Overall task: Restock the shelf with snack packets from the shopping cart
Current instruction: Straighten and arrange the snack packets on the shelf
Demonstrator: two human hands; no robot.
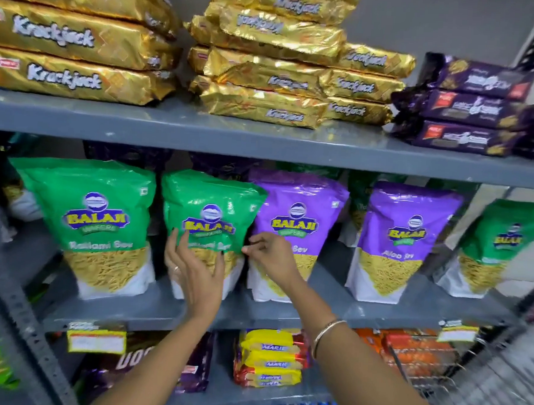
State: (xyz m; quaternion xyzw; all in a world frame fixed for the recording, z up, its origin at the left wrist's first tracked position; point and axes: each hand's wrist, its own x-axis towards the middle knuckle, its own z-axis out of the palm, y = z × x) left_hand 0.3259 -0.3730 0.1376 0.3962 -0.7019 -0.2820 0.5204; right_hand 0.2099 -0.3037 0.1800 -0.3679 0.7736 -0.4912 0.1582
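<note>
On the middle shelf (pixel 254 307), the second green Balaji packet (pixel 209 218) from the left stands upright between a green and a purple packet (pixel 295 228), with the left hand (pixel 191 269) spread open against its front and the right hand (pixel 269 255) pinching its right edge.

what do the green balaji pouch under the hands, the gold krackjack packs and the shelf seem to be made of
Green Balaji pouch: looks like glossy plastic film, judging by its soft creases, glare patches and a clear lower window showing the sev.
Gold Krackjack packs: apparently metallised foil wrap, mirror-bright with sharp crinkles.
Shelf: probably painted metal, matte grey, thin-edged, with a perforated upright at the left.
</note>
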